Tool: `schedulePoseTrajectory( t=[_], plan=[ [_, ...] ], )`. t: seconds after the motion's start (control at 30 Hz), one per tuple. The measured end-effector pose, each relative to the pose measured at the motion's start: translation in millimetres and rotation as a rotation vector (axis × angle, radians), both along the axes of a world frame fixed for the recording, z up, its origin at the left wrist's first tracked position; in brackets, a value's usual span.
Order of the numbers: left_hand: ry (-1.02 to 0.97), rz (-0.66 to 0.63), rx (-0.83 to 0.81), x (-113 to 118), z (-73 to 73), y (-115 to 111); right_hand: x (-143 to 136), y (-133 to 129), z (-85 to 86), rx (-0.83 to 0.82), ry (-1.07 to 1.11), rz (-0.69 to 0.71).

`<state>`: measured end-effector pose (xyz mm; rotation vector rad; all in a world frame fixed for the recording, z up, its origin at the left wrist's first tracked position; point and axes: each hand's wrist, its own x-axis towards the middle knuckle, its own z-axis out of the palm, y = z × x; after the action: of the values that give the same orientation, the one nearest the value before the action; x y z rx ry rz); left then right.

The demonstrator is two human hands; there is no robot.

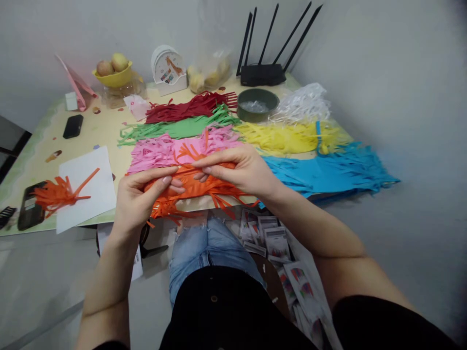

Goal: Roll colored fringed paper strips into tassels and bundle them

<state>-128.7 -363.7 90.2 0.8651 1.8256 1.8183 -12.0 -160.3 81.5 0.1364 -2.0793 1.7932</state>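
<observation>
Between their fingertips, my left hand (142,194) and my right hand (242,167) pinch a piece of orange fringed paper (199,181), held above the near table edge. Loose orange strands poke up past the fingers and hang below them. More orange fringe lies under the hands, and where it parts from the held piece is hard to see. Just beyond is a pink fringed sheet (153,149); to the right spreads a blue fringed sheet (324,172). An orange tassel (60,193) rests at the left, partly on a white paper sheet (97,177).
Green (186,127), dark red (178,111) and yellow fringed sheets (279,138) lie farther back, with white fringe (302,104) near a dark green bowl (257,115). A black router (262,74) stands behind. Two phones lie left. Packets (277,243) sit below the table.
</observation>
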Motion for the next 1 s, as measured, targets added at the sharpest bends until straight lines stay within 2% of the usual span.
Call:
schedulePoseTrajectory(
  t=[0.07,0.17,0.33,0.43,0.53,0.63,0.73,0.83,0.93,1.0],
  plan=[
    [-0.104,-0.022,0.049,-0.4,0.0,2.2,-2.2,2.2,-1.7,-0.051,-0.008,0.037],
    [-0.152,-0.048,0.114,-1.5,-3.0,5.0,-6.1,5.6,-3.3,-0.058,-0.012,0.078],
    [-0.054,-0.084,0.136,-5.3,-12.1,1.0,-6.5,10.6,-4.8,0.118,0.012,0.072],
    [0.173,-0.175,-0.035,-10.1,-8.7,-5.0,-2.7,13.2,-5.1,0.354,0.095,0.025],
    [0.552,-0.204,-0.226,-13.1,1.6,-6.0,-0.3,13.2,-4.3,0.605,0.186,0.038],
    [0.805,-0.242,-0.26,-13.8,7.1,-0.7,1.2,10.5,-3.6,0.786,0.275,0.084],
    [0.889,-0.286,-0.275,-15.4,2.5,4.6,5.5,9.0,-2.0,0.866,0.3,0.104],
    [1.063,-0.193,-0.272,-17.9,-6.5,6.8,8.8,12.1,2.9,0.777,0.144,0.134],
    [1.387,-0.05,-0.153,-19.9,-13.0,8.0,2.3,17.4,6.8,0.503,-0.102,0.152],
    [1.575,0.024,-0.037,-21.1,-15.2,9.0,-6.6,18.8,5.3,0.284,-0.21,0.222]
  ],
)
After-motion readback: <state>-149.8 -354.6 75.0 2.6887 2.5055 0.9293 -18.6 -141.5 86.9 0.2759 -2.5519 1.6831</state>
